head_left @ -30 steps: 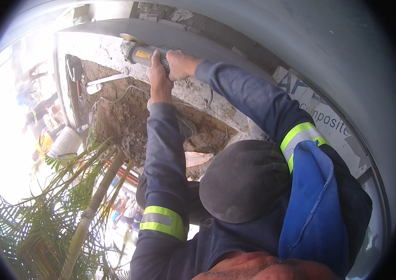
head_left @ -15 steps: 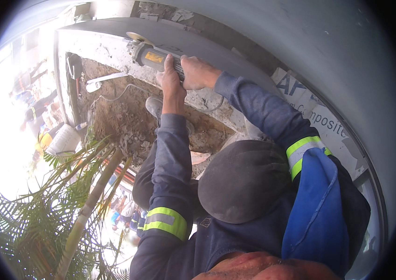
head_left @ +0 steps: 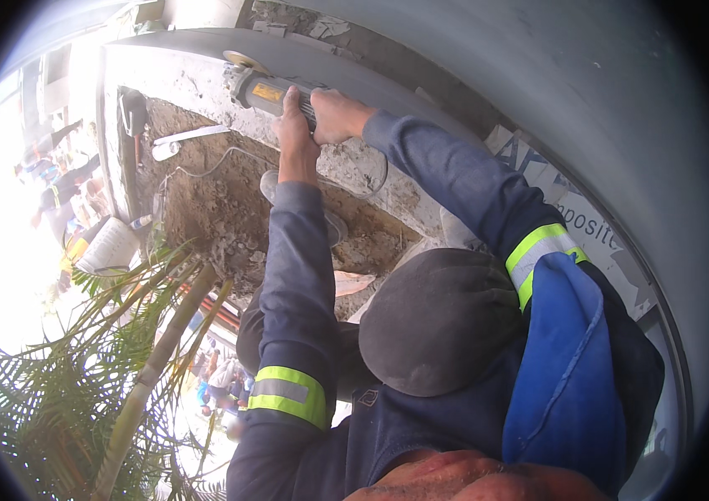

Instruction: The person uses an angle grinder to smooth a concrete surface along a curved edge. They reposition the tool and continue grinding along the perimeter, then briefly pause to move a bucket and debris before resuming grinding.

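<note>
My left hand [head_left: 296, 134] is wrapped round the body of a grey angle grinder [head_left: 264, 96] with a yellow label, thumb on top. My right hand [head_left: 338, 117] grips the grinder's rear part, to the right. The grinder's disc [head_left: 246, 63] is at the grey curved surface [head_left: 329, 63] along a rough white concrete ledge [head_left: 179, 83]. A pale cord [head_left: 383, 175] hangs below my right hand in a loop. Below lies dug earth [head_left: 204, 200], with one of my shoes beside my left forearm.
A trowel [head_left: 137, 142] and a white roll-like piece [head_left: 166, 150] lie at the left. A white bucket [head_left: 108, 246] stands near a palm trunk [head_left: 166, 351] and fronds. Several people [head_left: 221, 376] appear in bright glare beyond. A grey panel [head_left: 663, 167] curves along the right.
The grinder and both hands dipped down and right half a second ago, and are now higher again, slightly right of where they were a second ago. The grip looks the same.
</note>
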A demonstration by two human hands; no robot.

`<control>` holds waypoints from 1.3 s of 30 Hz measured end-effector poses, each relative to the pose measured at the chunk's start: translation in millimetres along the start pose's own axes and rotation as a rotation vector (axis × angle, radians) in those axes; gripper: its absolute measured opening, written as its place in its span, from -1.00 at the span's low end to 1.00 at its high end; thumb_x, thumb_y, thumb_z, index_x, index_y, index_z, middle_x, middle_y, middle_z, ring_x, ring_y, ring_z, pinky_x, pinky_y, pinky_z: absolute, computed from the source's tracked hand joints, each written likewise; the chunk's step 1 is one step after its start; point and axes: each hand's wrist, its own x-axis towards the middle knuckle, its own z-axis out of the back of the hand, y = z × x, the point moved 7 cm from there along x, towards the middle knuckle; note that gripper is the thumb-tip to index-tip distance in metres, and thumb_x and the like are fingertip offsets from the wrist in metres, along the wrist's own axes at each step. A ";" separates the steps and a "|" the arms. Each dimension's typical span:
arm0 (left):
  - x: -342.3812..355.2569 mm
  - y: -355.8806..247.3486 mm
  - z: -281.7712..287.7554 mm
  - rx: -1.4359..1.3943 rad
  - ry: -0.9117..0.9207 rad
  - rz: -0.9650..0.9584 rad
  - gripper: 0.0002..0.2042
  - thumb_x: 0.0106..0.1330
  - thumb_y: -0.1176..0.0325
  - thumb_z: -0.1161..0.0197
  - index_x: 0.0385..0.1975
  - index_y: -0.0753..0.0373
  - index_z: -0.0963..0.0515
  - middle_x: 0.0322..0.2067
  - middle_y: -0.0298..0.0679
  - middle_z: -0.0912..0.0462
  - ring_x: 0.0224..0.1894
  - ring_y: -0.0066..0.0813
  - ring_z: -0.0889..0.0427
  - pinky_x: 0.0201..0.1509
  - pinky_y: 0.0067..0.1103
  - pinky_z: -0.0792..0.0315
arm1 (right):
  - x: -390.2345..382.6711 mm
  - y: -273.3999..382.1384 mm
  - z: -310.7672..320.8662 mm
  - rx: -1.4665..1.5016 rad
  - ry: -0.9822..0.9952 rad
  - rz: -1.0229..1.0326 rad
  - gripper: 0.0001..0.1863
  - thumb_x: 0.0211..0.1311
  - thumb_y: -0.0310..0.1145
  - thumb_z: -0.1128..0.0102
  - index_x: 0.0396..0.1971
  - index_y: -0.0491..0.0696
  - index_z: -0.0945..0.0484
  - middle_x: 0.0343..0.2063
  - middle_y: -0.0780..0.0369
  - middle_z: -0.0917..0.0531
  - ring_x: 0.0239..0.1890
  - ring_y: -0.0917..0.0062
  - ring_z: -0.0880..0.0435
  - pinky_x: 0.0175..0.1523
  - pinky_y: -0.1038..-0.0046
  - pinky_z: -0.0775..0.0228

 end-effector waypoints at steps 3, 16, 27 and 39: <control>10.4 1.0 3.2 -0.015 0.003 0.019 -0.51 0.48 0.24 -0.31 0.13 0.59 -0.42 -0.11 0.00 -0.65 -0.17 -0.29 -0.75 -0.16 -0.40 -0.70 | 10.8 0.6 -1.4 -0.007 0.004 0.011 -0.39 -0.12 -0.31 -0.55 -0.11 -0.46 -0.60 -0.18 -0.26 -0.73 -0.05 -0.02 -0.78 0.01 0.15 -0.65; -19.7 5.7 -10.3 -0.191 0.208 0.139 -0.60 0.47 0.18 -0.22 0.14 0.32 -0.48 -0.08 -0.14 -0.70 -0.08 -0.28 -0.74 0.08 -0.37 -0.64 | -27.5 9.2 15.0 -0.039 0.030 -0.020 -0.39 -0.11 -0.35 -0.52 -0.05 -0.41 -0.59 -0.19 -0.21 -0.74 -0.07 0.03 -0.80 0.03 0.22 -0.68; -35.3 16.4 -18.9 -0.290 0.239 0.160 -0.55 0.46 0.12 -0.19 0.18 0.32 -0.46 0.01 -0.06 -0.68 0.09 -0.14 -0.68 0.28 -0.25 -0.54 | -38.0 2.3 15.4 -0.043 -0.003 -0.004 -0.26 -0.14 -0.37 -0.50 0.09 -0.45 -0.48 -0.21 -0.20 -0.73 -0.11 0.03 -0.80 0.02 0.19 -0.66; -10.8 18.2 -14.6 -0.311 0.239 0.189 -0.51 0.43 0.09 -0.20 0.16 0.37 -0.46 -0.01 -0.01 -0.67 0.05 -0.10 -0.70 0.22 -0.24 -0.59 | -25.9 10.1 18.8 -0.043 0.049 -0.030 -0.35 -0.12 -0.39 -0.51 0.01 -0.40 -0.55 -0.17 -0.14 -0.75 -0.08 0.09 -0.80 -0.01 0.22 -0.67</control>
